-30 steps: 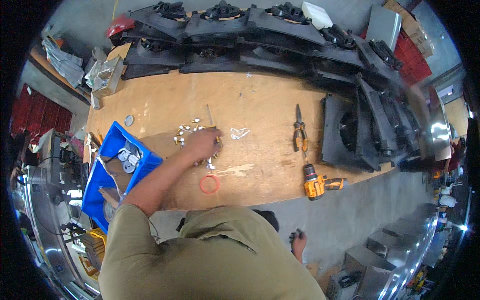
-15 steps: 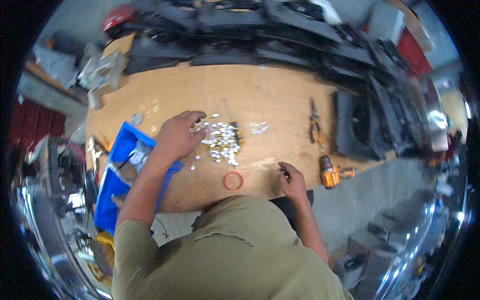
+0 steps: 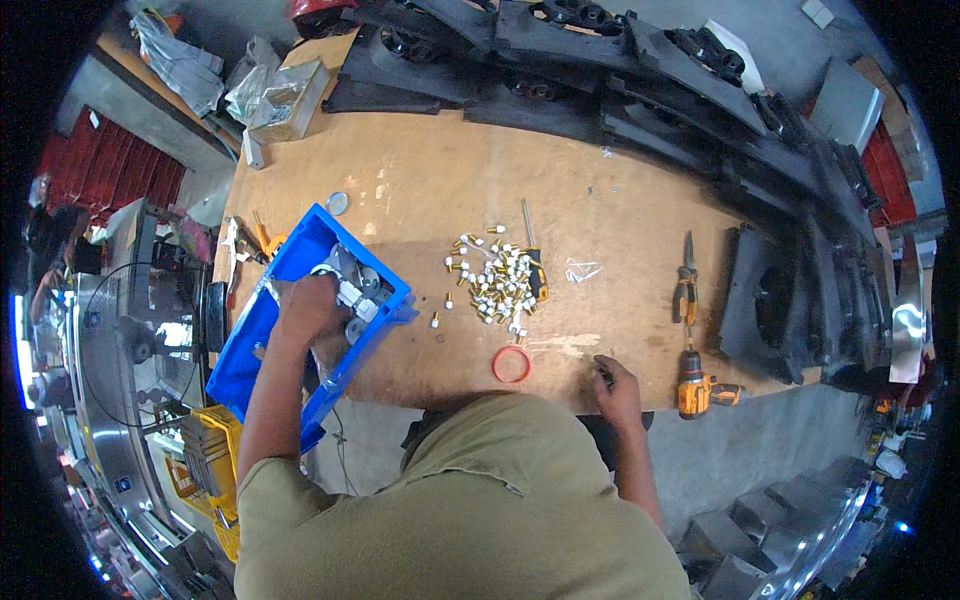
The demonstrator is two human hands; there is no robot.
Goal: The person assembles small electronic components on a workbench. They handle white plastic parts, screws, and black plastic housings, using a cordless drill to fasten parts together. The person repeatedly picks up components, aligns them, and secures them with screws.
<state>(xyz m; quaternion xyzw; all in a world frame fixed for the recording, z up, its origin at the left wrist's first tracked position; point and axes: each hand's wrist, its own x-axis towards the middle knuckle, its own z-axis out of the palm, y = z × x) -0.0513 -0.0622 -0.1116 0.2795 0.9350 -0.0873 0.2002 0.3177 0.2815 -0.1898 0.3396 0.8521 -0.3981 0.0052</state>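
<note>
My left hand [image 3: 312, 308] reaches down into a blue plastic bin [image 3: 392, 311] holding grey and white plastic parts [image 3: 357, 298]. Its fingers are hidden among them, so their grip does not show. By the table's front edge, my right hand [image 3: 620, 392] has its fingers curled in; something small and dark shows at the fingertips. Between the hands lies a loose pile of small white-and-brass fittings [image 3: 500, 285], a few of them apart on its left. A screwdriver [image 3: 538, 272] with a black and yellow handle lies against the pile's right side. Nearer me is a red ring [image 3: 511, 365].
Needle-nose pliers [image 3: 685, 290] and an orange cordless drill [image 3: 694, 388] lie to the right. Black moulded panels [image 3: 540, 115] line the back and right of the wooden table [image 3: 440, 190]. White thin pieces [image 3: 583, 270] lie right of the screwdriver. A yellow crate [image 3: 215, 450] stands lower left.
My left hand has moved from the left side of the fittings pile back and down into the blue bin. My right hand stays curled by the table edge. The view has shifted.
</note>
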